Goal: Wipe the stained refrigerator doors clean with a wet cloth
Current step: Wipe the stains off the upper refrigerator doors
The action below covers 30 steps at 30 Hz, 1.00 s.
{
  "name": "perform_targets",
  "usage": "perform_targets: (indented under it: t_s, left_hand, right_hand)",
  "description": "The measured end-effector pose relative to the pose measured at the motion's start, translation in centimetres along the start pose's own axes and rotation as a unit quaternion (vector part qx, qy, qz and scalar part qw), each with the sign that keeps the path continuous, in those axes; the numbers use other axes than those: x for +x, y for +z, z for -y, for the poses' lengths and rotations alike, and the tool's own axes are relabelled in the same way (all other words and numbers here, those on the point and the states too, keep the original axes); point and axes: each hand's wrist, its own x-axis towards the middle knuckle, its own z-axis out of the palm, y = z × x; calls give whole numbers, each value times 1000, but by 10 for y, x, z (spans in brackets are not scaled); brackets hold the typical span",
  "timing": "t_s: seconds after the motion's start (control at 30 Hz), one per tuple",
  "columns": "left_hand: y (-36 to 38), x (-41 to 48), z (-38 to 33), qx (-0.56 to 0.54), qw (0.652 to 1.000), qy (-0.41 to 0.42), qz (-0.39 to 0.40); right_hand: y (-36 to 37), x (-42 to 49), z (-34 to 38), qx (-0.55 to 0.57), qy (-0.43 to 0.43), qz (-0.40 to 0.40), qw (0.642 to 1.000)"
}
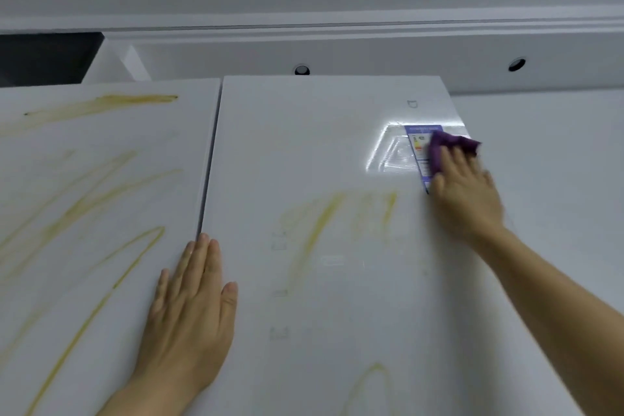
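Right grip (462, 186): fingers near flat, pressing purple cloth (450, 145) on right door (304, 145), over energy label (417, 142). Left grip (192, 300): flat, empty, across door seam. Risk: wet rubbing may peel label, smear yellow stains (319, 226) below.

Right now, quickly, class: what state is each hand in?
Left hand: open, flat on the refrigerator doors at their seam.
Right hand: open, fingers fairly straight, pressing the purple cloth on the right door.
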Motion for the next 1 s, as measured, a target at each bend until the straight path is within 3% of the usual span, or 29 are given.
perform_targets:
  t_s: [0.13,0.3,0.43,0.53,0.73,1.0]
  left_hand:
    - [1,-3,0,-14,1000,1,0]
    - [-1,-13,1,-49,999,6,1]
    - [-4,-18,7,-71,997,8,1]
    - [-3,-24,10,-76,997,12,-4]
    - [6,-32,16,-64,997,25,-46]
    - [8,-37,23,2,998,44,-40]
  right_hand:
    - [-1,-27,-36,30,80,-39,996]
    - [5,-42,-17,38,137,-64,988]
    - [19,-55,51,72,45,-82,993]
    - [31,-69,120,152,-28,-68,986]
    - [58,-121,241,188,-145,-58,970]
    - [60,-172,235,136,-247,-43,958]
